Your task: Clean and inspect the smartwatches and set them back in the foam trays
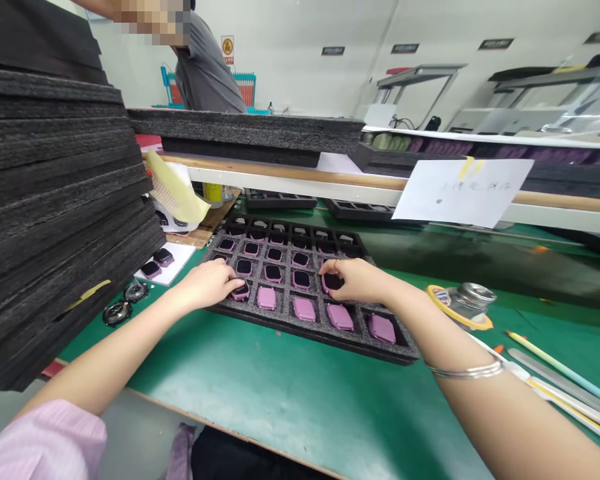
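Note:
A black foam tray point(325, 337) lies on the green table, its compartments holding several purple smartwatch cases. Most show dark screens; in the nearest row several are turned pink-purple side up, such as the case point(304, 309). At the tray's left front corner, my left hand point(207, 283) has its thumb and fingers closed about a smartwatch case point(241, 291) in its compartment. My right hand point(355, 277) pinches another smartwatch case point(331, 283) in the second row, at the right side. Fingers partly cover both of these cases.
Tall stacked black foam sheets point(55, 187) stand at left, beside loose round watch parts point(117, 312) and two purple cases on white paper. A shelf point(290, 175) crosses behind the tray. To the right are a glass jar point(473, 303) and pens point(555, 357). A person point(210, 67) stands beyond.

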The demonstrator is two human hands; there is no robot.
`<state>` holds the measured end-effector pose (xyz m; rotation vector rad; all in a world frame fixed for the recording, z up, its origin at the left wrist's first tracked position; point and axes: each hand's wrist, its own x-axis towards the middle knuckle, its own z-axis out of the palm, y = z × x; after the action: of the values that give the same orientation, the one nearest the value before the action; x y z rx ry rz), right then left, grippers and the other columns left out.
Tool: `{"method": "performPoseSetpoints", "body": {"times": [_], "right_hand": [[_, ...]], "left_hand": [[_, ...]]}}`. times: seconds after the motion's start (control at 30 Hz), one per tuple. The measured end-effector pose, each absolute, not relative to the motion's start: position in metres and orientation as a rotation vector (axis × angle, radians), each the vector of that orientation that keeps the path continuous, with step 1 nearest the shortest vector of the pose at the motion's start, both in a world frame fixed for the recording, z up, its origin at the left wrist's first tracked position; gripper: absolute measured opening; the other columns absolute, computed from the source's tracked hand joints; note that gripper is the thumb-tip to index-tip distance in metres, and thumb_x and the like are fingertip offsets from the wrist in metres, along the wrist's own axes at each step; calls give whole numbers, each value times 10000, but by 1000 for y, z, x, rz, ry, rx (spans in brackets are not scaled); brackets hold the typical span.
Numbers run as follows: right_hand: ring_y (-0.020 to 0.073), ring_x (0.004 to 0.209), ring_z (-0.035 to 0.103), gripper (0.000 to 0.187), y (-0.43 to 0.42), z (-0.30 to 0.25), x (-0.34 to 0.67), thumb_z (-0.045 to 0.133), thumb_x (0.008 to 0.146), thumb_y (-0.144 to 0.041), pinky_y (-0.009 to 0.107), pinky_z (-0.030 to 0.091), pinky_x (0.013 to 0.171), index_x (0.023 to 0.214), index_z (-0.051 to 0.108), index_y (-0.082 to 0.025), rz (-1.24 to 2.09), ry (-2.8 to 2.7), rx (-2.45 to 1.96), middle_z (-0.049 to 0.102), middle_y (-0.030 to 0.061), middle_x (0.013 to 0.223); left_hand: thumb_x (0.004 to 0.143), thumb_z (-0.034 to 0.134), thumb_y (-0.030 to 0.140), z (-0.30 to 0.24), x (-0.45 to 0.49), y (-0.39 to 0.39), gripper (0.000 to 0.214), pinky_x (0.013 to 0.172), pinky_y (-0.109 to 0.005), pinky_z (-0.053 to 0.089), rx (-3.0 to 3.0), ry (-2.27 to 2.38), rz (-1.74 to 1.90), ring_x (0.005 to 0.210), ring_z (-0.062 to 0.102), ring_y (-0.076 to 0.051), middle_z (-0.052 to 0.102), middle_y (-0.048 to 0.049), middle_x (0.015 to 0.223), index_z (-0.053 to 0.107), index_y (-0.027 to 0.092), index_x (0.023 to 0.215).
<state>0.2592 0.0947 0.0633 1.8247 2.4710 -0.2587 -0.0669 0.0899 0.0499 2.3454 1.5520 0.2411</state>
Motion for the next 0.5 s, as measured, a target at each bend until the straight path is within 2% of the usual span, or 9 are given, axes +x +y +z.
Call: {"method": "performPoseSetpoints", "body": {"times": [0.1, 0.2, 0.27, 0.33, 0.43, 0.5], "right_hand": [[218, 1055, 696, 327, 104, 58, 256, 726, 892, -273, 400, 568, 936, 1199, 666, -179, -307, 2409, 1826, 721, 86, 1180], [195, 1003, 691, 263, 109, 55, 256, 644, 981, -357, 413, 586, 897, 1174, 662, -180, -325, 2361, 1837, 700, 76, 1168], [189, 981, 692, 259, 109, 54, 257, 641, 984, -362, 400, 591, 878, 1165, 664, -178, -323, 2357, 1850, 700, 73, 1151], [193, 984, 693, 263, 107, 52, 258, 646, 980, -363, 405, 590, 880, 1161, 665, -173, -312, 2381, 1878, 700, 72, 1146], [204, 1024, 696, 269, 100, 45, 263, 661, 968, -364, 427, 579, 919, 1156, 670, -171, -288, 2461, 1964, 710, 72, 1152], [223, 1027, 715, 307, 92, 38, 266, 728, 907, -347, 427, 575, 934, 1147, 677, -162, -263, 2523, 2055, 742, 74, 1099]], "left_hand": [[888, 545, 559, 50, -61, 86, 493, 899, -397, 467, 2378, 1504, 254, 1062, 642, -352, 672, -184, 1105, 724, 127, 1043], [842, 621, 607, 54, -62, 83, 520, 766, -320, 469, 2352, 1401, 242, 909, 669, -281, 712, -103, 971, 699, 152, 1081], [811, 661, 633, 55, -62, 80, 485, 659, -290, 418, 2333, 1360, 248, 767, 648, -243, 696, -47, 814, 702, 174, 963], [807, 668, 640, 57, -60, 76, 461, 625, -283, 372, 2336, 1358, 293, 731, 622, -229, 669, -32, 760, 671, 182, 863], [853, 622, 634, 60, -49, 62, 443, 606, -272, 373, 2193, 1329, 471, 706, 614, -203, 672, -21, 778, 609, 195, 916], [829, 681, 596, 63, -36, 50, 421, 580, -257, 390, 1911, 1188, 635, 636, 596, -164, 686, -12, 770, 573, 198, 916]]}}
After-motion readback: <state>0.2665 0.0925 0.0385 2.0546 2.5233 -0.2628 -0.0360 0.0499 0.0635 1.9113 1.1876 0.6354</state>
